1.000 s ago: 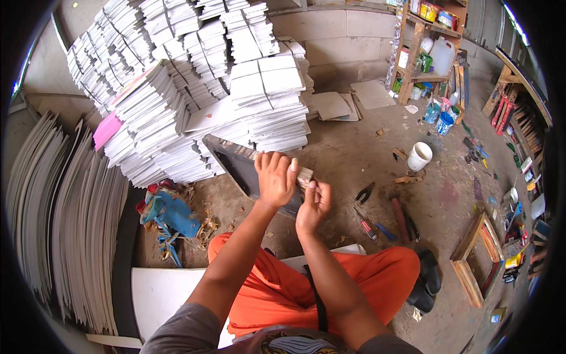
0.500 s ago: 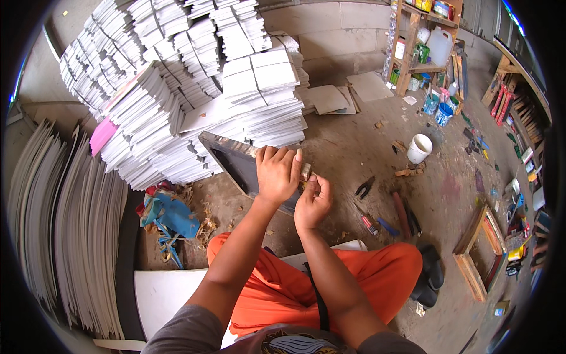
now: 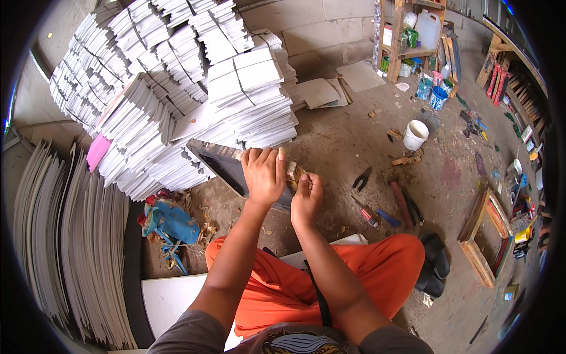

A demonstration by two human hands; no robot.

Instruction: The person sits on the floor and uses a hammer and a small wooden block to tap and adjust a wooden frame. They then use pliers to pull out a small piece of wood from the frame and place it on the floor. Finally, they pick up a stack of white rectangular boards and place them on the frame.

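A wooden frame with a dark panel or mesh (image 3: 223, 169) is tilted up in front of me above the floor. My left hand (image 3: 263, 175) is closed over its upper edge, thumb pointing up along the wood. Close by, at the frame's right end, my right hand (image 3: 307, 197) is pinched, thumb against curled fingers. A ragged tan strip (image 3: 299, 172) shows at its fingertips, between the hand and the frame's edge. The frame's lower part is hidden behind my hands and forearms.
Bundled white paper stacks (image 3: 244, 82) rise beyond the frame. Pliers (image 3: 361, 179), a screwdriver (image 3: 368, 217) and black footwear (image 3: 434, 265) lie to the right. Farther off are a white bucket (image 3: 415, 135) and a bare wooden frame (image 3: 487, 239). Blue scraps (image 3: 177, 223) lie left.
The view has shifted slightly. My right hand has moved a little away from the frame's edge, and more of the tan strip shows. My left hand keeps its hold on the frame.
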